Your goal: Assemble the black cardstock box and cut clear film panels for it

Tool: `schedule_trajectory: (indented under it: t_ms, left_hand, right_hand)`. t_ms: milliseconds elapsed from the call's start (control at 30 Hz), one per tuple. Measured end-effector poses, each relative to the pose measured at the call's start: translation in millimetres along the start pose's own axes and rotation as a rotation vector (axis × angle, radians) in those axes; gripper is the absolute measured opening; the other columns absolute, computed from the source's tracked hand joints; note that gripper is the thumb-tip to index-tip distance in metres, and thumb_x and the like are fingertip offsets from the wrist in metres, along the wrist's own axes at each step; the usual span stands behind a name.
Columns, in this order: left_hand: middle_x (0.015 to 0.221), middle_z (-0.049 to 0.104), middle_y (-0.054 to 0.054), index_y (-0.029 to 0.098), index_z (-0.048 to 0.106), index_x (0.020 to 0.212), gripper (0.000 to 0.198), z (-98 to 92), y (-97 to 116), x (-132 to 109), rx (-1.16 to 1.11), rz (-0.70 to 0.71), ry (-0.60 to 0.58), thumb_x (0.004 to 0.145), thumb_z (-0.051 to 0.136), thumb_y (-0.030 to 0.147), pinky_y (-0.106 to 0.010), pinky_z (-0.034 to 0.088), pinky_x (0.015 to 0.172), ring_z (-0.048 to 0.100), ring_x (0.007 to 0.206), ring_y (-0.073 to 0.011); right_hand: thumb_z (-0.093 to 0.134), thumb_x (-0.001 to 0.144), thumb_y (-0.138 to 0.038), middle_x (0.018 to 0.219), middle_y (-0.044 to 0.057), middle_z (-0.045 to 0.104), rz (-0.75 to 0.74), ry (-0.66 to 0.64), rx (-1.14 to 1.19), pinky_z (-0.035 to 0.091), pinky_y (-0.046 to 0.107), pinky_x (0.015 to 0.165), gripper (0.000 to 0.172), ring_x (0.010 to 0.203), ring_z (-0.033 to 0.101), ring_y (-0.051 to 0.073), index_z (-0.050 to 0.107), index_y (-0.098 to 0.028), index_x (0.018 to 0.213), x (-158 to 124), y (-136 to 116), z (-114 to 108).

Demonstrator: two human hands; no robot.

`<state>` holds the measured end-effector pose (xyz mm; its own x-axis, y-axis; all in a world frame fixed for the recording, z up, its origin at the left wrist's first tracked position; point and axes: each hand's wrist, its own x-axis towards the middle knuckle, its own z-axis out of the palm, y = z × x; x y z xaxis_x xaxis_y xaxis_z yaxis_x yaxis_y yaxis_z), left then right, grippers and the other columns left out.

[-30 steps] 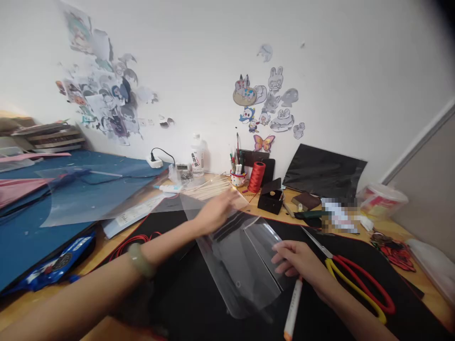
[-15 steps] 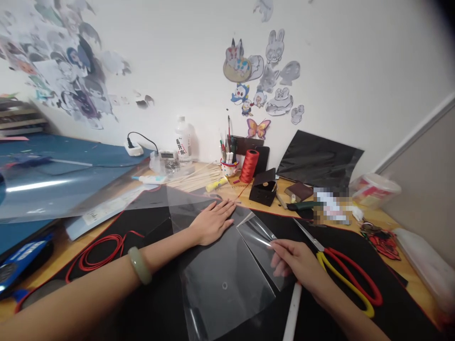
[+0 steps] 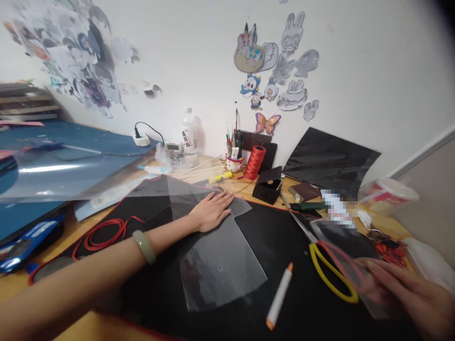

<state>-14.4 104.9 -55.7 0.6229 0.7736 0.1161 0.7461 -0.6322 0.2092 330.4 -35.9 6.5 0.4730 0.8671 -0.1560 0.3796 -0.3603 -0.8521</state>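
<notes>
My left hand [image 3: 212, 211] lies flat with its fingers stretched out, pressing on a clear plastic sheet [image 3: 222, 265] spread over the black mat [image 3: 149, 293]. At the right edge my right hand [image 3: 405, 289], slightly blurred, pinches a clear plastic strip [image 3: 341, 241]. That strip passes above the scissors [image 3: 334, 279], which have one yellow and one red handle and show through it. Between the plastic sheet and the scissors lies a white marker [image 3: 280, 298] with orange ends.
A coil of red cord [image 3: 103, 236] lies left of my left arm. Behind the mat stand a red thread spool [image 3: 255, 162], a pen cup [image 3: 235, 162], a black box [image 3: 267, 185] and a bottle [image 3: 189, 132]. A large clear film [image 3: 67, 177] curls up at the left.
My right hand has moved right, carrying the clear plastic strip away from the sheet and over the scissors. The marker is now uncovered. My left hand stays flat on the sheet; the view has shifted slightly.
</notes>
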Motion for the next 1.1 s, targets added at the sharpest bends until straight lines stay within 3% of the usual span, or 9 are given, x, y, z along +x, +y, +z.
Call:
schedule_trajectory:
  t_ms: [133, 233, 433, 567, 700, 767, 833, 967, 1100]
  left_hand:
    - [0.147, 0.018, -0.004, 0.018, 0.017, 0.140, 0.055, 1.6, -2, 0, 0.001, -0.013, 0.004, 0.092, 0.012, 0.045, -0.039, 0.003, 0.108, 0.010, 0.136, -0.0182]
    - [0.146, 0.023, -0.005, 0.019, 0.020, 0.139, 0.055, 0.6, 0, -1, 0.000, 0.004, 0.019, 0.091, 0.016, 0.046, -0.041, 0.004, 0.108, 0.014, 0.135, -0.0196]
    - [0.144, 0.026, -0.009, 0.018, 0.033, 0.134, 0.055, -19.9, 1, 9, -0.110, 0.007, 0.183, 0.088, 0.033, 0.047, -0.048, -0.008, 0.106, 0.011, 0.135, -0.0244]
    - [0.145, 0.020, -0.016, 0.011, 0.025, 0.137, 0.059, -48.3, 32, 16, -0.300, -0.058, 0.310, 0.090, 0.025, 0.046, -0.053, -0.001, 0.105, 0.009, 0.135, -0.0282]
    - [0.131, 0.047, -0.011, 0.016, 0.032, 0.134, 0.055, -72.7, 87, 10, -0.620, 0.073, 0.210, 0.093, 0.003, 0.038, -0.038, 0.037, 0.096, 0.045, 0.120, -0.0200]
    - [0.137, 0.039, -0.015, 0.015, 0.031, 0.134, 0.052, -79.8, 112, 4, -1.316, 0.242, 0.013, 0.091, 0.025, 0.043, -0.042, 0.032, 0.099, 0.041, 0.123, -0.0251]
    - [0.139, 0.035, -0.017, 0.013, 0.032, 0.134, 0.061, -84.2, 129, 0, -1.674, 0.338, -0.122, 0.082, 0.048, 0.042, -0.044, 0.026, 0.103, 0.036, 0.125, -0.0292]
    - [0.137, 0.036, -0.020, 0.011, 0.032, 0.133, 0.068, -90.4, 142, 1, -1.990, 0.448, -0.196, 0.077, 0.055, 0.044, -0.047, 0.023, 0.102, 0.036, 0.125, -0.0328]
    - [0.121, 0.051, -0.018, 0.013, 0.040, 0.128, 0.047, -99.2, 137, 2, -2.044, 0.369, -0.111, 0.087, 0.040, 0.036, -0.042, 0.033, 0.094, 0.050, 0.112, -0.0298]
  right_hand:
    - [0.063, 0.065, -0.050, 0.066, 0.005, 0.064, 0.050, -0.046, 0.147, 0.046, 0.028, 0.047, 0.027, 0.051, 0.056, 0.016, 0.062, -0.032, 0.085, -22, 22, -33]
    - [0.067, 0.061, -0.052, 0.066, 0.004, 0.063, 0.003, -0.089, 0.255, 0.048, 0.027, 0.050, 0.040, 0.055, 0.056, 0.016, 0.063, -0.022, 0.086, -43, 11, -16]
    - [0.063, 0.070, -0.047, 0.058, -0.001, 0.060, -0.074, -0.232, 0.422, 0.044, 0.021, 0.047, 0.038, 0.048, 0.055, 0.011, 0.062, -0.016, 0.091, -59, -13, 10]
    - [0.061, 0.073, -0.046, 0.058, -0.001, 0.061, -0.117, -0.254, 0.467, 0.042, 0.019, 0.046, 0.036, 0.048, 0.055, 0.010, 0.061, -0.015, 0.092, -64, -15, 20]
    - [0.058, 0.076, -0.044, 0.059, -0.001, 0.061, -0.195, -0.255, 0.532, 0.043, 0.020, 0.049, 0.032, 0.050, 0.056, 0.010, 0.061, -0.015, 0.090, -67, -32, 38]
    - [0.057, 0.077, -0.044, 0.058, -0.001, 0.061, -0.208, -0.270, 0.572, 0.043, 0.021, 0.050, 0.032, 0.051, 0.057, 0.011, 0.060, -0.015, 0.090, -69, -43, 50]
    - [0.057, 0.077, -0.044, 0.057, 0.000, 0.062, -0.218, -0.294, 0.606, 0.044, 0.021, 0.050, 0.032, 0.051, 0.058, 0.012, 0.060, -0.015, 0.090, -72, -52, 61]
    - [0.057, 0.078, -0.042, 0.059, 0.001, 0.064, -0.251, -0.325, 0.652, 0.045, 0.022, 0.050, 0.027, 0.051, 0.060, 0.013, 0.060, -0.016, 0.085, -78, -67, 83]
    - [0.053, 0.081, -0.044, 0.062, 0.003, 0.066, -0.281, -0.382, 0.564, 0.045, 0.023, 0.051, 0.029, 0.053, 0.061, 0.013, 0.061, -0.016, 0.080, -75, -82, 95]
